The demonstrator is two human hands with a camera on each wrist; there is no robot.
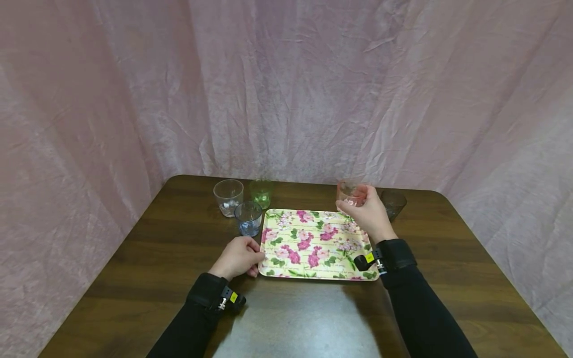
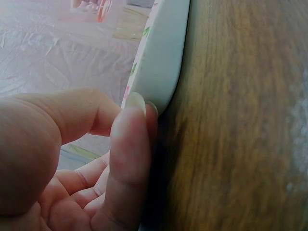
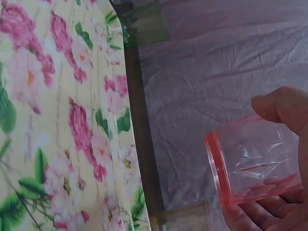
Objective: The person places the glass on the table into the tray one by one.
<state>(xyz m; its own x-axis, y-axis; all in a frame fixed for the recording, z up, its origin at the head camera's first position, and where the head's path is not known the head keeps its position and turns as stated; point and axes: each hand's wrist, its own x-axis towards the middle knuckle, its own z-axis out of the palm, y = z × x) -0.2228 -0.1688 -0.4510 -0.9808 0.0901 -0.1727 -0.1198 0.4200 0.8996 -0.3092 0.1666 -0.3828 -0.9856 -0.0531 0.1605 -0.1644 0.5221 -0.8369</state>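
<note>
A floral tray (image 1: 304,261) with a pale yellow ground lies on the table. My left hand (image 1: 238,257) is at its front left corner, thumb and fingertip pinching the rim, as the left wrist view shows close up. Over the tray's back right part, my right hand (image 1: 370,213) holds a pink glass (image 1: 347,193), its thumb on one side and fingers round the other. In the right wrist view the glass (image 3: 255,166) has its thick red base clear of the tray's surface. Nearest the left hand is a blue glass (image 1: 248,219), just beyond the fingers.
Behind the blue glass stand a clear glass (image 1: 228,199) and a green glass (image 1: 261,194), left of the tray's back corner. A dark grey glass (image 1: 395,205) is partly behind the right hand. A pinkish curtain (image 1: 286,99) hangs along the far edge of the wooden table (image 1: 147,278).
</note>
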